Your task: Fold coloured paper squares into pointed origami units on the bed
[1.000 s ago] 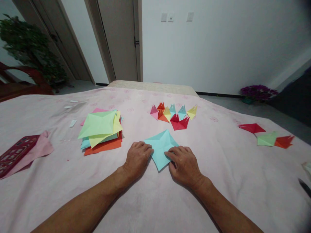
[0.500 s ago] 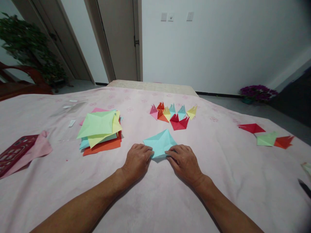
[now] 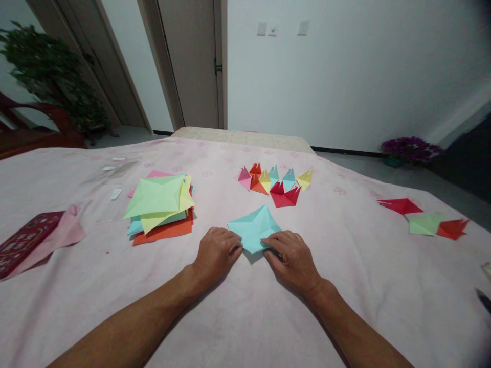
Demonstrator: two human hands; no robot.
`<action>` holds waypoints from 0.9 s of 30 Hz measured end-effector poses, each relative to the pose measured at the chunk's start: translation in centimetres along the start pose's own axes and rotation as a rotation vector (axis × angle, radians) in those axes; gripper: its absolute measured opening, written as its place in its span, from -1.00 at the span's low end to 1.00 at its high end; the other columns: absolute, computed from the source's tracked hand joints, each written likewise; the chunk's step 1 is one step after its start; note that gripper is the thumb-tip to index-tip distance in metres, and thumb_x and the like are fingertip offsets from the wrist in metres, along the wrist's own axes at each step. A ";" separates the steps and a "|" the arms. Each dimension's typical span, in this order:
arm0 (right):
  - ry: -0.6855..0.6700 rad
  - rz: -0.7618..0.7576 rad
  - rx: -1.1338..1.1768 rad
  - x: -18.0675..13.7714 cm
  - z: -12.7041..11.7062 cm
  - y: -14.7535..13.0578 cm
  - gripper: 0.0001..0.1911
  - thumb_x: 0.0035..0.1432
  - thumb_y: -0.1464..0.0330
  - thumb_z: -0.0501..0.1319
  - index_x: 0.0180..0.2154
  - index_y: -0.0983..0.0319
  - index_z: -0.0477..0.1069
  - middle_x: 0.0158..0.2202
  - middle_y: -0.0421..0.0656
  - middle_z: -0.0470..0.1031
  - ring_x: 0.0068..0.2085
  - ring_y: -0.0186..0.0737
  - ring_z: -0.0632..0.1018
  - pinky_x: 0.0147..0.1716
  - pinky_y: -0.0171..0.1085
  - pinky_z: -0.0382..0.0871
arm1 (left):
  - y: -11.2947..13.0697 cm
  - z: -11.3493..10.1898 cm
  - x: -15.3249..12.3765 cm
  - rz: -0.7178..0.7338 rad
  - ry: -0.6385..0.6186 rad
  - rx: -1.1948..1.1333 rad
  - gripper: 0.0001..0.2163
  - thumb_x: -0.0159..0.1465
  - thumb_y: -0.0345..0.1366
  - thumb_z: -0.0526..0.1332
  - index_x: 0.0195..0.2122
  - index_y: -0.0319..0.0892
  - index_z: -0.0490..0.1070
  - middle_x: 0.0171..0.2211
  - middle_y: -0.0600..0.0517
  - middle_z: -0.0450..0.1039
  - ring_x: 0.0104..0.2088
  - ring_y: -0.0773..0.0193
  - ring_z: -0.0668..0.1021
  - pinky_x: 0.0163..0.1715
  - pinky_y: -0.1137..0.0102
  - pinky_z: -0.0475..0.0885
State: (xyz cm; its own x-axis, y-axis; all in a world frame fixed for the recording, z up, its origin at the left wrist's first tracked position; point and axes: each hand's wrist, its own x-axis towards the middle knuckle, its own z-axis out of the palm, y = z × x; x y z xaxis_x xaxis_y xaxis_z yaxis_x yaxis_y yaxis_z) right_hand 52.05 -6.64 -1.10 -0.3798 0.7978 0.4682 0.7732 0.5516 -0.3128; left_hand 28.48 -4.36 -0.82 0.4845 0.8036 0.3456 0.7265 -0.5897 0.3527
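Light-blue creased square of paper lies mid-table on the pale pink floral tablecloth, near edge lifted a bit; L hand pinches its L side, R hand its R side, thumbs & fingers close tog. Just beyond: cluster of small multicoloured folded-paper birds. To L, nr the L forearm: loose stack of coloured paper sheets, pale green on top; past it, clear plastic wrapping w/ small white labels, contents can't tell. Far L, dark-red patterned flat item on pink cloth. Far R: red, green & orange folded-paper pieces; dark pointed obj at edge, cut off. On floor behind, teal pot holds purple flowers.
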 end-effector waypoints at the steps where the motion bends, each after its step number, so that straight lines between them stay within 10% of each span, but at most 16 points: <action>1: -0.005 -0.032 0.016 0.0 0.0 0.0 -0.78 0.12 0.47 0.27 -0.16 0.16 0.54 -0.23 -0.13 0.55 -0.20 -0.13 0.47 -0.17 -0.13 0.27 | 0.0 0.0 0.0 -0.001 -0.005 0.000 -0.99 0.20 -0.33 0.33 -0.37 -0.11 0.54 -0.27 0.01 0.62 -0.20 0.12 0.59 -0.13 0.19 0.34; 27: -0.027 0.027 0.047 0.3 0.2 -0.5 -0.91 0.10 0.48 0.23 -0.43 0.20 0.43 -0.41 -0.17 0.45 -0.32 -0.20 0.41 -0.27 -0.21 0.25 | -0.7 -2.0 0.2 -0.236 -0.116 -0.089 -0.87 0.13 -0.36 0.33 -0.27 -0.08 0.50 -0.19 0.03 0.48 -0.15 0.15 0.51 -0.13 0.28 0.32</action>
State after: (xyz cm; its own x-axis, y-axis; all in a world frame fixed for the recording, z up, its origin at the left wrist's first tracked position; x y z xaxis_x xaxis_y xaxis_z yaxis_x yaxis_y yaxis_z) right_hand 51.46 -6.62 -0.92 -0.3736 0.8185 0.4365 0.7586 0.5404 -0.3641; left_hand 27.08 -3.95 0.79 0.3629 0.9205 0.1448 0.7826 -0.3854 0.4889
